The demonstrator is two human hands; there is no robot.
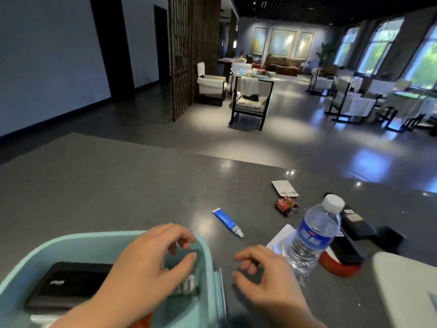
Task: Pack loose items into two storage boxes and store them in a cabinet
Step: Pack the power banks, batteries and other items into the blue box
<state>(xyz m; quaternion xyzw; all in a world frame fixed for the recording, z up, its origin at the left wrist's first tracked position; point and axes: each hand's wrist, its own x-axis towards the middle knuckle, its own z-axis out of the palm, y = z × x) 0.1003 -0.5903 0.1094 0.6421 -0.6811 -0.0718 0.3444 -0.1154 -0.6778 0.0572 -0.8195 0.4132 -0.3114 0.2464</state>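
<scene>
1. Both hands hold nothing: the left hand (151, 261) hovers with loosely curled fingers over the teal storage box (71, 247) at the lower left of the frame, and the right hand (267, 278) hangs, fingers relaxed, just right of the box's rim.
2. Inside the box, left of the left hand, lies a flat black device (68, 285).
3. Above and between the hands, mid-frame, a blue tube (227, 222) lies on the grey countertop (118, 185).
4. Right of the right hand stands a water bottle (314, 235); batteries (286, 205) and a small card (285, 188) lie beyond it.
5. A white box (406, 287) sits at the lower right edge.
</scene>
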